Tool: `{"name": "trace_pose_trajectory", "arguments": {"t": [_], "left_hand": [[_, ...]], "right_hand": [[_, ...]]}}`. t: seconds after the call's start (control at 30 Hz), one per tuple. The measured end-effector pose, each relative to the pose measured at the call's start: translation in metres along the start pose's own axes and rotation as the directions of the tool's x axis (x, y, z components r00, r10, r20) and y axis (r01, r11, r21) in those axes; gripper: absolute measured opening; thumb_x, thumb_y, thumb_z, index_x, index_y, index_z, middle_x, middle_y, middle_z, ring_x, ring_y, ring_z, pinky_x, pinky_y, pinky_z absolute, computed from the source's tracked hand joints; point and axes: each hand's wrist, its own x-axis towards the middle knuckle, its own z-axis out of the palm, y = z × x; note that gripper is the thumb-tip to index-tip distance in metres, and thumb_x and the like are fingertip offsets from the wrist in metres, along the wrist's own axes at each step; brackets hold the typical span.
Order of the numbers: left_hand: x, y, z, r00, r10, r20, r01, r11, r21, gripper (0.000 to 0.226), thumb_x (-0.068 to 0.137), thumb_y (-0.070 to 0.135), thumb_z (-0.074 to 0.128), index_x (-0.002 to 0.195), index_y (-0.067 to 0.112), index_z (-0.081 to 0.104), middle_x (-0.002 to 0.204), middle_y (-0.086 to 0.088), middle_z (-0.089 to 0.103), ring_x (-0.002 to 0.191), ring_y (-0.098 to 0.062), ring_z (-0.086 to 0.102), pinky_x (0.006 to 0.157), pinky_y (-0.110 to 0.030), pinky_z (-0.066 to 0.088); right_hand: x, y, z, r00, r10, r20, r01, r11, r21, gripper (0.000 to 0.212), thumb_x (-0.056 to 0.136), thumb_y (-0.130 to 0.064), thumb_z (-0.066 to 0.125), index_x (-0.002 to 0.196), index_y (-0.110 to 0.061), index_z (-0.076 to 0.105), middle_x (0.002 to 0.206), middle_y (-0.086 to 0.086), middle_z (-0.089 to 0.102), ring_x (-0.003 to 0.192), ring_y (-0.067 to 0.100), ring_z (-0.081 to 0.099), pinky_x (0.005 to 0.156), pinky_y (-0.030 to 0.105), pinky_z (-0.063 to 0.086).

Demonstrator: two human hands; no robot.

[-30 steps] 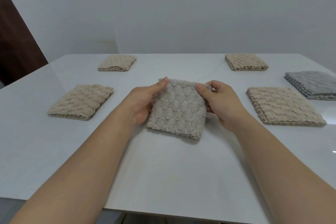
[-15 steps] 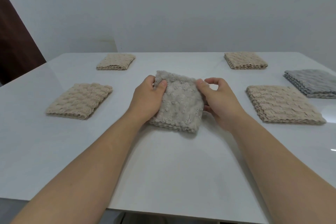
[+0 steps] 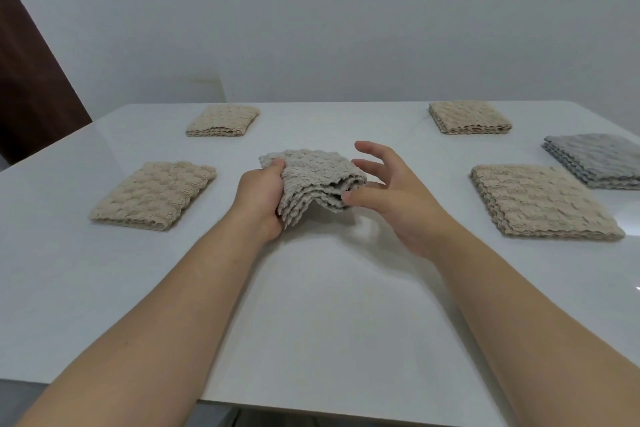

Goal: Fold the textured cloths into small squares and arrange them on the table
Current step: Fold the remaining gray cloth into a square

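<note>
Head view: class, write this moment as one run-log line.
left hand: grips folded cloth | right hand: open beside cloth | table: other folded cloths set out

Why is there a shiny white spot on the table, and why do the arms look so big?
Head view: the glossy table likely mirrors a light, making the glare near its right edge; the wide-angle lens stretches the arms close to the camera; a soft shadow lies under the cloth that the left hand grips.

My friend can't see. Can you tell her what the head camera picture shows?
A left hand grips a folded grayish cloth over a white table; the right hand is open beside it. Five other folded cloths lie around them.
</note>
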Motion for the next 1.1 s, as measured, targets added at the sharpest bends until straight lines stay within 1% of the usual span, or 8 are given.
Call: {"name": "trace_pose_trajectory", "arguments": {"t": [0.07, 0.17, 0.3, 0.43, 0.53, 0.63, 0.83, 1.1], "left_hand": [[0.002, -0.002, 0.001, 1.0, 0.009, 0.007, -0.01, 1.0, 0.005, 0.021, 0.104, 0.021, 0.057, 0.108, 0.002, 0.066, 0.1, -0.017, 0.077, 0.086, -0.034, 0.076, 0.08, -0.047, 0.062], [0.003, -0.005, 0.002, 0.999, 0.029, 0.025, -0.03, 0.999, 0.023, 0.022, 0.105, 0.022, 0.055, 0.104, 0.003, 0.067, 0.102, -0.016, 0.077, 0.092, -0.033, 0.076, 0.091, -0.051, 0.059], [0.003, -0.009, 0.006, 0.998, 0.035, 0.055, -0.038, 0.998, 0.051, 0.022, 0.106, 0.024, 0.052, 0.104, 0.006, 0.065, 0.105, -0.013, 0.077, 0.094, -0.028, 0.076, 0.09, -0.042, 0.059], [-0.001, -0.012, 0.01, 0.995, 0.072, 0.071, -0.082, 0.987, 0.139, 0.029, 0.105, 0.029, 0.053, 0.116, 0.004, 0.061, 0.11, -0.012, 0.075, 0.094, -0.026, 0.076, 0.088, -0.04, 0.06], [0.0, -0.014, 0.011, 0.988, 0.126, 0.085, -0.141, 0.966, 0.215, 0.043, 0.095, 0.044, 0.058, 0.117, 0.007, 0.06, 0.112, -0.011, 0.074, 0.097, -0.027, 0.075, 0.092, -0.049, 0.059], [0.001, -0.018, 0.011, 0.983, 0.125, 0.132, -0.155, 0.957, 0.245, 0.052, 0.088, 0.052, 0.058, 0.12, 0.01, 0.06, 0.114, -0.01, 0.074, 0.098, -0.028, 0.075, 0.091, -0.053, 0.059], [-0.002, -0.019, 0.017, 0.969, 0.1, 0.228, -0.149, 0.967, 0.208, 0.03, 0.107, 0.034, 0.049, 0.127, 0.013, 0.057, 0.116, -0.009, 0.074, 0.097, -0.024, 0.076, 0.073, -0.038, 0.063], [-0.004, -0.017, 0.015, 0.962, 0.107, 0.25, -0.152, 0.974, 0.169, 0.026, 0.109, 0.029, 0.045, 0.125, 0.014, 0.058, 0.11, -0.008, 0.076, 0.09, -0.024, 0.077, 0.068, -0.041, 0.063]], "right_hand": [[-0.001, 0.002, 0.001, 0.999, -0.029, -0.02, 0.028, 0.998, -0.05, 0.073, 0.084, 0.0, 0.076, 0.141, -0.036, 0.048, 0.133, -0.01, 0.055, 0.095, 0.001, 0.068, 0.089, 0.027, 0.057], [-0.001, 0.005, 0.003, 0.996, -0.058, -0.07, 0.052, 0.994, -0.094, 0.07, 0.086, 0.004, 0.069, 0.14, -0.035, 0.048, 0.132, -0.008, 0.056, 0.099, 0.006, 0.069, 0.09, 0.032, 0.059], [0.003, 0.004, 0.004, 0.968, -0.111, -0.226, 0.074, 0.983, -0.167, 0.056, 0.093, 0.002, 0.056, 0.137, -0.032, 0.048, 0.122, -0.011, 0.062, 0.089, 0.002, 0.07, 0.074, 0.017, 0.053], [0.004, 0.005, 0.003, 0.929, -0.172, -0.326, 0.056, 0.94, -0.337, 0.047, 0.094, -0.015, 0.061, 0.135, -0.033, 0.045, 0.115, -0.013, 0.059, 0.08, 0.007, 0.067, 0.06, 0.008, 0.044], [0.005, 0.007, 0.001, 0.923, -0.141, -0.357, -0.01, 0.92, -0.391, 0.049, 0.09, -0.019, 0.065, 0.133, -0.032, 0.044, 0.106, -0.012, 0.058, 0.081, 0.01, 0.066, 0.061, 0.016, 0.046], [0.006, 0.01, -0.002, 0.924, -0.092, -0.372, -0.065, 0.919, -0.388, 0.052, 0.091, -0.001, 0.051, 0.135, -0.028, 0.042, 0.103, -0.006, 0.059, 0.078, 0.016, 0.065, 0.062, 0.026, 0.05], [0.007, 0.012, -0.005, 0.91, -0.047, -0.412, -0.138, 0.903, -0.408, 0.046, 0.09, -0.006, 0.051, 0.133, -0.02, 0.043, 0.078, -0.001, 0.063, 0.072, 0.012, 0.06, 0.059, 0.026, 0.044], [0.009, 0.009, -0.007, 0.889, 0.054, -0.454, -0.199, 0.94, -0.277, 0.043, 0.09, -0.005, 0.045, 0.13, -0.022, 0.046, 0.085, 0.002, 0.064, 0.069, 0.015, 0.059, 0.055, 0.029, 0.042]]}}
